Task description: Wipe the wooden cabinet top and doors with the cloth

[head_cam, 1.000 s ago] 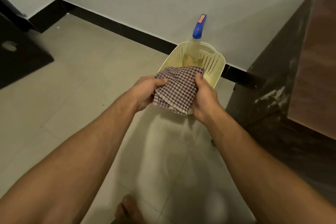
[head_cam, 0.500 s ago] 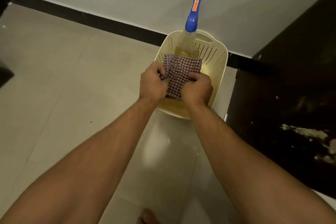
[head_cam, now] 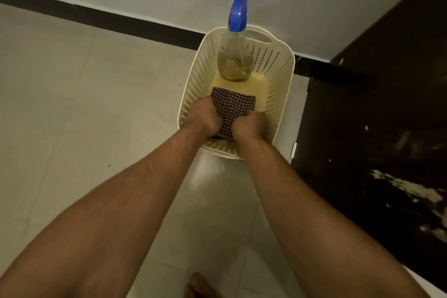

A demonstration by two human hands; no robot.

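Note:
A folded checked cloth (head_cam: 233,106) lies low inside a cream perforated basket (head_cam: 193,84) on the floor. My left hand (head_cam: 202,117) grips the cloth's left edge and my right hand (head_cam: 250,126) grips its near right edge; both sit inside the basket with fingers curled. The dark wooden cabinet (head_cam: 377,123) stands just right of the basket, its surface streaked with pale smears (head_cam: 408,191).
A spray bottle with a blue trigger head (head_cam: 238,14) stands at the far end of the basket, leaning toward the white wall. A black skirting strip (head_cam: 121,22) runs along the wall. Tiled floor spreads to the left. My bare foot (head_cam: 198,285) shows at the bottom edge.
Both hands have gone down and forward with the cloth, from above the basket rim to deep inside it. The view has tilted down over the basket.

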